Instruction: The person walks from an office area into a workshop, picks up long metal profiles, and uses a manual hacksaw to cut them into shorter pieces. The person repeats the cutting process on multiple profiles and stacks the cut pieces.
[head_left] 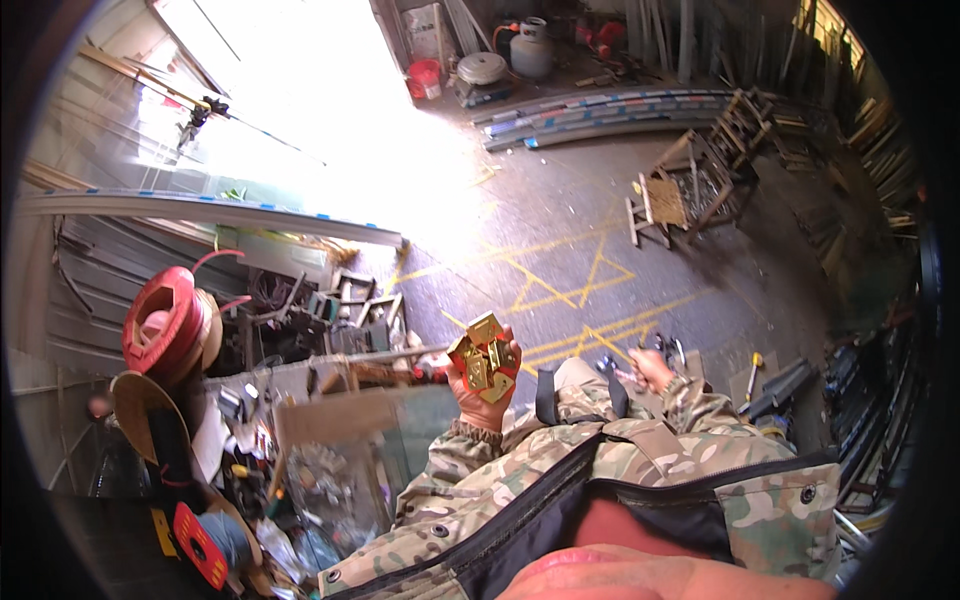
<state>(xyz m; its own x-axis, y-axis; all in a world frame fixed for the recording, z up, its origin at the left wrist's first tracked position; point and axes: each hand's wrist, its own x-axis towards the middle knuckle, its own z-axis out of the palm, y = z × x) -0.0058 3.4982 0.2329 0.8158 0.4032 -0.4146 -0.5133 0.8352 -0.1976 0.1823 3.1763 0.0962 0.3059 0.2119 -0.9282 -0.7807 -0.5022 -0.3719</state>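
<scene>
My left hand [484, 404] is raised palm up at the middle of the view, its fingers curled round a pile of shiny gold-coloured metal pieces [480, 374]. The pieces are flat-sided and blocky, and I cannot make out their exact kind. Lower and to the right, my right hand [654, 371] is closed beside my leg, with small metallic things [615, 368] next to its fingers. What it grips, if anything, is too small to make out. Both arms wear camouflage sleeves.
To the left stands a cluttered bench [400, 400], with a red spool [160, 320] above it. A wooden chair [668, 203] stands ahead right, before long metal profiles [600, 120] lying on the floor. Dark profiles [865, 400] are stacked at the right.
</scene>
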